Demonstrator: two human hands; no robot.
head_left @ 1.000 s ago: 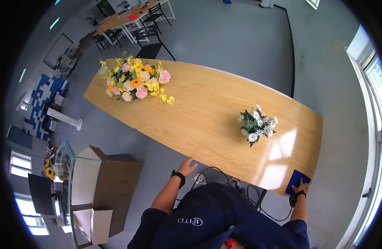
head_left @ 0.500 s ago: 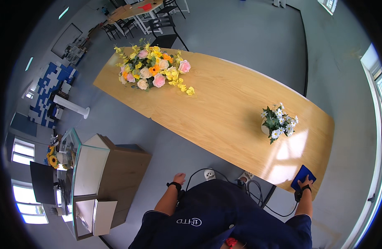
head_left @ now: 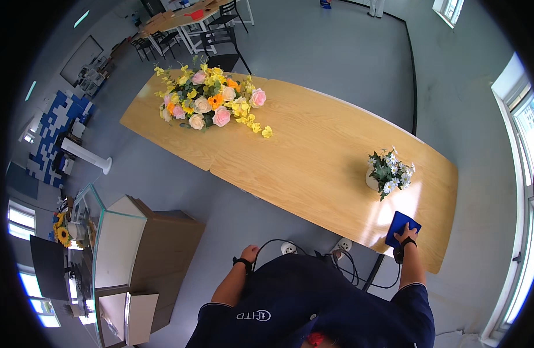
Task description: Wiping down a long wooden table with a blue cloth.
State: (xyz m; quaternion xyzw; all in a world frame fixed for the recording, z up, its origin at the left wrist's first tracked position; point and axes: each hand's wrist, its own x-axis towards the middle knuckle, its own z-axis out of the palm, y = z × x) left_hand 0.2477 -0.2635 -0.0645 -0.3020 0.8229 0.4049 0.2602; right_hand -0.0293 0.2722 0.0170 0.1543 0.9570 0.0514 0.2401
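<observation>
My right hand [head_left: 406,234] presses a folded blue cloth [head_left: 401,224] against the tabletop, its fingers over the cloth's near part. They lie close to the near right corner of a long light wood table [head_left: 313,156]. Beyond the cloth, a white pot [head_left: 372,181] holds white daisies [head_left: 393,172] with green leaves. Off the table, beside my body, my left hand [head_left: 250,253] hangs with its fingers curled in and nothing visible in them. Each wrist wears a black band.
A large arrangement of pink, cream, orange and yellow flowers [head_left: 212,101] covers the table's far left part. Behind it stands a black chair [head_left: 223,49]. To my left is a glass-topped counter [head_left: 162,249]. Dark cables [head_left: 355,269] loop near my feet.
My right hand and the blue cloth have moved left and slightly away from me across the tabletop. The whole view has shifted a little. My left hand stays low beside my body.
</observation>
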